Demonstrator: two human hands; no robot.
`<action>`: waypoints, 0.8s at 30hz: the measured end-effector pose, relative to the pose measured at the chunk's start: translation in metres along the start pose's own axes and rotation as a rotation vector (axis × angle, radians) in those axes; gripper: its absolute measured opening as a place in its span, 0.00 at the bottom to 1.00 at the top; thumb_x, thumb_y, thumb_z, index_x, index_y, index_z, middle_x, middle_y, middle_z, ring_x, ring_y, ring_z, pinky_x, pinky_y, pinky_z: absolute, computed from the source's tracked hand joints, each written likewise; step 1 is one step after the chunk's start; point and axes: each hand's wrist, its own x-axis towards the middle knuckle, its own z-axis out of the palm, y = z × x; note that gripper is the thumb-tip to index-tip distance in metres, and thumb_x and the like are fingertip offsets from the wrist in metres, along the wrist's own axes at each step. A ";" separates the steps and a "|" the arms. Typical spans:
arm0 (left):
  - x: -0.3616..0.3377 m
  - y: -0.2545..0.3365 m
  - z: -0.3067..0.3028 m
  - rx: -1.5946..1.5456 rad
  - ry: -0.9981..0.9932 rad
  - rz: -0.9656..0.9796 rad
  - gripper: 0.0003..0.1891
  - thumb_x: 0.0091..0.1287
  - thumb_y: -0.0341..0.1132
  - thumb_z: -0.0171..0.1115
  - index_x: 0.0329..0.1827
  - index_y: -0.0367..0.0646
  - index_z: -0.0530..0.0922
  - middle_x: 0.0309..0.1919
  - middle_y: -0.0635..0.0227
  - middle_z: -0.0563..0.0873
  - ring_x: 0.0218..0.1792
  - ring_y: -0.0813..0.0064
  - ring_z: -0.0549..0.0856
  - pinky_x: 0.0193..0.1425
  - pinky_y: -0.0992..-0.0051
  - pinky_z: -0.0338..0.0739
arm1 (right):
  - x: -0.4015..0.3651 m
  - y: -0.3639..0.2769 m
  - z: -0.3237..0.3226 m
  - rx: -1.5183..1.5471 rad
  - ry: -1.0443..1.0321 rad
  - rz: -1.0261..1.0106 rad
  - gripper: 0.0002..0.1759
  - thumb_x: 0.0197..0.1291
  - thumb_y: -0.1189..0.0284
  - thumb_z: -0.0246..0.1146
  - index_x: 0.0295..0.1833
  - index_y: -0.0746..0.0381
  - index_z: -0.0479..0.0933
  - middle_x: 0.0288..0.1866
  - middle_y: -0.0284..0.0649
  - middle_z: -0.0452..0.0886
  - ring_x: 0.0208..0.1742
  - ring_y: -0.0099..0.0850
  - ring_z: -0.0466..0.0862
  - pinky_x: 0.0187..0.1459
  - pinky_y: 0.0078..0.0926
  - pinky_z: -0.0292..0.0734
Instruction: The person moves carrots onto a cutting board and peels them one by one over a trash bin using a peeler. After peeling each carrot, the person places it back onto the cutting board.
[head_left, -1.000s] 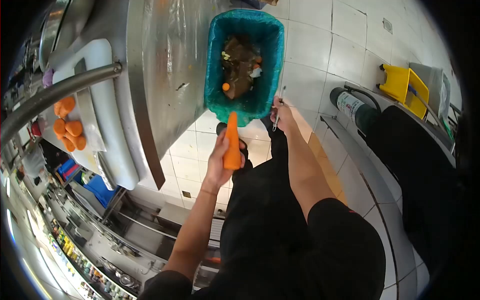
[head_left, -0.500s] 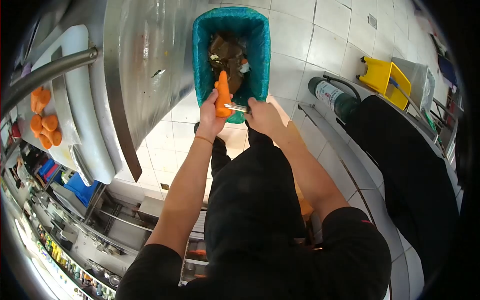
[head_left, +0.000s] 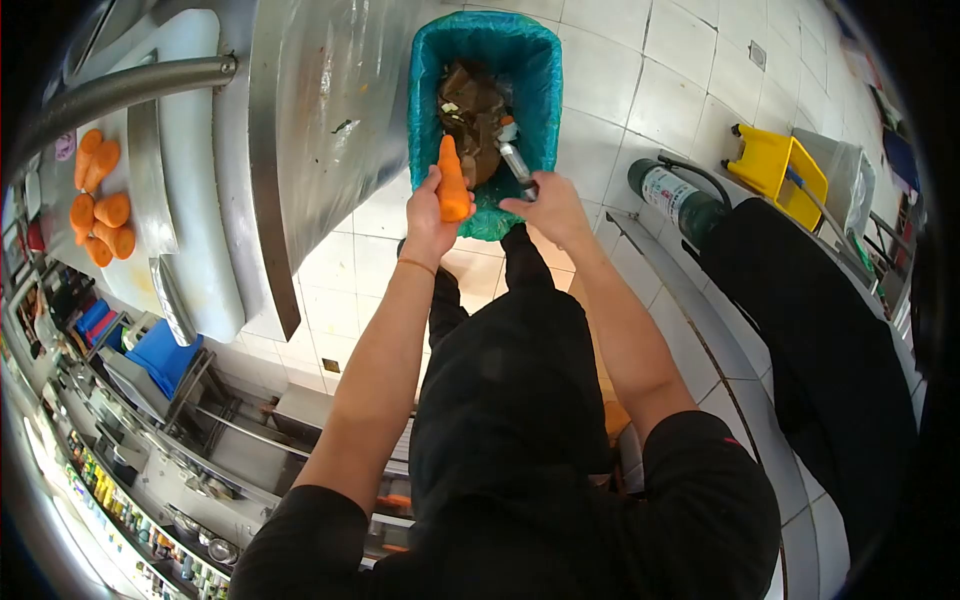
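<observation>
A: Nearest first: how do your hands stand?
B: Your left hand (head_left: 430, 222) is wrapped round a long, tapering orange carrot (head_left: 452, 182), fingers curled about its thick end. Narrow tip points away from you.
A: And on your other side?
B: Your right hand (head_left: 553, 208), fingers closed on the handle of a slim, silver metal tool (head_left: 515, 165), peeler-like in outline. Its far end reaches out over the bin, apart from the carrot.
A: Describe that bin for your notes.
B: Deep, rectangular bin lined with blue-green plastic (head_left: 551, 110), out in front of your feet. The carrot shows above its near end. Brown scraps (head_left: 470, 110) lie inside, with a few pale bits.
A: Off to your left?
B: You have a stainless-steel counter (head_left: 265, 170) there. On it, a thick white cutting board (head_left: 203, 190), a broad-bladed knife (head_left: 150, 170) lying lengthwise, and a cluster of stubby orange carrot pieces (head_left: 101, 212) beside the blade.
A: Further out, to your right?
B: A dark green cylinder with a white label (head_left: 690, 205), then a bright yellow plastic bucket (head_left: 785, 170) beyond it on your white-tiled floor (head_left: 600, 75).
</observation>
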 end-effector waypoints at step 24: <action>-0.025 -0.029 -0.017 -0.010 -0.056 -0.101 0.20 0.79 0.48 0.45 0.60 0.42 0.72 0.41 0.58 0.82 0.34 0.65 0.80 0.36 0.68 0.76 | 0.131 0.028 0.068 -0.567 -0.062 -0.029 0.13 0.57 0.73 0.61 0.48 0.64 0.82 0.50 0.53 0.84 0.53 0.48 0.85 0.52 0.43 0.82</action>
